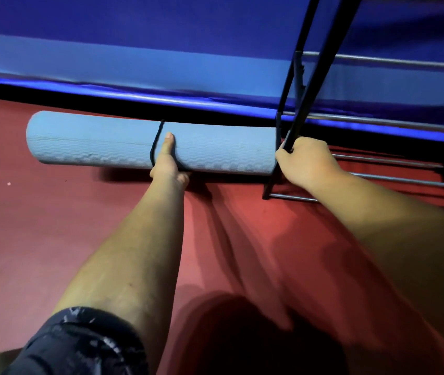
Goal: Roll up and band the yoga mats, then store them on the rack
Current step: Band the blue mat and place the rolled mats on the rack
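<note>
A rolled light-blue yoga mat (pixel 93 142) lies across the red floor, with a thin black band (pixel 156 142) looped round its middle. My left hand (pixel 168 161) grips the roll at the band, thumb on top and fingers hidden underneath. The rack (pixel 378 121) of black legs and silver rails stands at the right, its end touching the mat's right end. My right hand (pixel 306 159) is curled round a black leg of the rack at floor level.
A blue padded wall (pixel 161 50) with a dark gap at its base runs behind the mat. Red floor (pixel 39 226) spreads in front and to the left. The rack's lower rails (pixel 405 182) lie just above the floor at right.
</note>
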